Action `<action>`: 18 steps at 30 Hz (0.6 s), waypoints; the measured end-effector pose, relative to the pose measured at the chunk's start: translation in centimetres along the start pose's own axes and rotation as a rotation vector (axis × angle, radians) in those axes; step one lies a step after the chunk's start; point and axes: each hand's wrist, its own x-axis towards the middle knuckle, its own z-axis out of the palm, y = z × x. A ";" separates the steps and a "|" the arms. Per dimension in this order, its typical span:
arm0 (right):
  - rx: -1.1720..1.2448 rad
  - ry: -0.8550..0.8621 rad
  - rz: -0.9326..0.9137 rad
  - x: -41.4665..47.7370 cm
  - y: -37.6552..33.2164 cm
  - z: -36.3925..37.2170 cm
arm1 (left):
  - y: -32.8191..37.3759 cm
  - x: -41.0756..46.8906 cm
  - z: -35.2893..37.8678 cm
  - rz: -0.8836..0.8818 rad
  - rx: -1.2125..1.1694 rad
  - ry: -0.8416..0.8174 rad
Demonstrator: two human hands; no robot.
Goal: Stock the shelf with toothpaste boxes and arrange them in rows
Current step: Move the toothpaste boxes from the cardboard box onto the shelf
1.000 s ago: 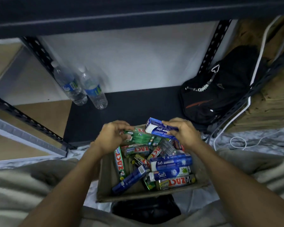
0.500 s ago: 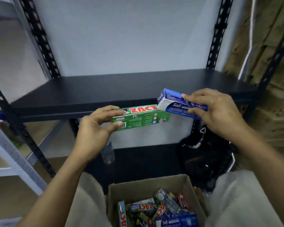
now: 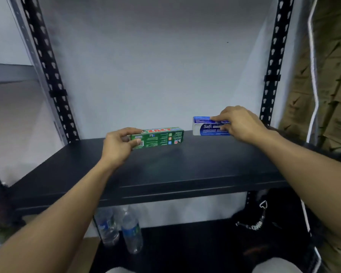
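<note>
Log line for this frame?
phase: placing | left hand: grips green box | right hand: grips blue box | both boxes at back of shelf | set down: cannot tell

**Colours around the shelf board**

The shelf board is plain matt black.
- On it, left: green box with red "ZACT" lettering on top, a white barcode patch, and small orange and blue squares on the face.
- On it, right: blue box with a white end and white "Safi" lettering.
- At its back corners: black uprights with regular rows of punched holes.
- Behind it: plain pale grey-white wall.
- Below it: two clear bottles with blue and green labels, and a black bag with a pale metal chain.
- Right of it: white cable over tan-brown boards.
</note>
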 end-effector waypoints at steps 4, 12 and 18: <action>-0.015 -0.015 0.066 4.5 1.5 3.2 | -2.6 4.7 1.1 -0.103 -0.064 0.043; -0.036 -0.016 0.037 9.8 3.0 8.8 | -5.0 10.4 3.8 -0.116 -0.092 0.029; -0.060 0.047 -0.013 11.2 3.7 11.9 | -6.0 12.4 5.4 0.019 0.080 0.025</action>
